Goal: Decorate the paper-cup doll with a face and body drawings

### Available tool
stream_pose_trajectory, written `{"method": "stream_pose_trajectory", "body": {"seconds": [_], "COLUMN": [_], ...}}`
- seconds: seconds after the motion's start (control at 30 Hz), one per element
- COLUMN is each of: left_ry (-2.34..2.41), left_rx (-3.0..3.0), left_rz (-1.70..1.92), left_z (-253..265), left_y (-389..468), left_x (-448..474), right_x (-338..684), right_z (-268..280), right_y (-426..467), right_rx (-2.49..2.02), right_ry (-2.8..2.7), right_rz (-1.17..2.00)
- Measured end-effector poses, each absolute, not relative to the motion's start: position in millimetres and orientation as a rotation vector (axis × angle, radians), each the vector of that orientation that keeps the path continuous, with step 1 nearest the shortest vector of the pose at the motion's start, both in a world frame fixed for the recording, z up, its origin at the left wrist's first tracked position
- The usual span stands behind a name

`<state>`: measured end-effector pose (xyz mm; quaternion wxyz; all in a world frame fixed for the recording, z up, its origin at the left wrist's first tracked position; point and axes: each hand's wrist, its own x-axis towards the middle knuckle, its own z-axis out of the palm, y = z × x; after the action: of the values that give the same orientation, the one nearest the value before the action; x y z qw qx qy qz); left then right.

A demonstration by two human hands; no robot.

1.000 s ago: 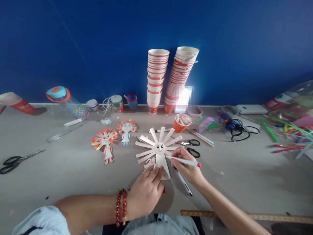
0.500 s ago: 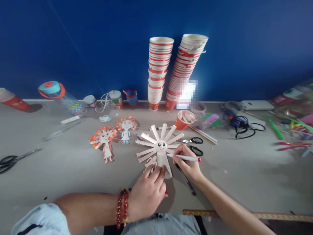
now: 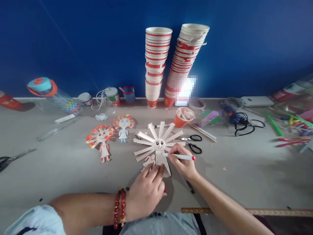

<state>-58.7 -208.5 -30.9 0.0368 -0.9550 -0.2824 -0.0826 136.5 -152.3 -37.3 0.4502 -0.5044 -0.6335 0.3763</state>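
Observation:
A white paper doll [image 3: 159, 144] lies on the table before me, with a fan of paper strips round its drawn smiling face. My left hand [image 3: 148, 189] presses its fingertips on the lower part of the doll's plain body. A bit of something red shows by that hand's thumb, mostly hidden. In my right hand [image 3: 182, 160] is a white marker [image 3: 182, 157] with a red end, its tip on the upper body of the doll. Partly under my left fingers is a small dress-shaped paper cutout [image 3: 148, 161] with red outlines. Two finished-looking dolls, one red-outlined [image 3: 104, 148] and one blue-outlined [image 3: 123, 132], lie to the left.
Two tall stacks of paper cups [image 3: 154, 75] stand against the blue wall. An orange cup of paper scraps [image 3: 182, 121] sits behind the doll. Black-handled scissors [image 3: 195, 148] lie right of it, others [image 3: 9, 160] far left. A bottle [image 3: 52, 93] leans at back left.
The marker tip has shifted slightly left, from the edge of the doll's body onto its upper part. My left hand stays on the doll. The whole view has shifted a little.

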Motion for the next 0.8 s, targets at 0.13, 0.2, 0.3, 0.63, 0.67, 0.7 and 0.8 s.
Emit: {"method": "stream_pose_trajectory", "body": {"seconds": [0.13,0.2,0.3,0.63,0.67,0.7,0.8], "left_ry": [-0.870,-0.872,-0.874,-0.858,-0.860,-0.866,-0.877], "left_rx": [-2.941,-2.938,-2.943,-2.936,-2.933,-2.929,-2.927], "left_rz": [-0.250,-0.244,-0.226,-0.262,-0.268,-0.268,-0.251], "left_z": [-29.5,-28.6,-27.9,-30.3,-30.4,-30.3,-29.5], "left_y": [-208.9,-209.0,-209.0,-209.7,-210.0,-210.4,-211.4], "left_x": [-57.3,-57.1,-57.0,-57.2,-57.2,-57.2,-56.7], "right_x": [135.2,135.2,135.7,137.3,137.8,138.1,138.4], "right_z": [-33.4,-33.4,-36.0,-41.5,-41.6,-41.5,-39.5], "right_y": [-152.8,-152.6,-151.3,-149.8,-150.1,-150.4,-151.2], "right_rx": [-1.237,-1.259,-1.284,-1.294,-1.287,-1.282,-1.278], "right_ry": [-1.629,-1.632,-1.617,-1.665,-1.658,-1.650,-1.626], "right_rz": [0.954,0.922,0.887,0.899,0.920,0.941,1.005]}}
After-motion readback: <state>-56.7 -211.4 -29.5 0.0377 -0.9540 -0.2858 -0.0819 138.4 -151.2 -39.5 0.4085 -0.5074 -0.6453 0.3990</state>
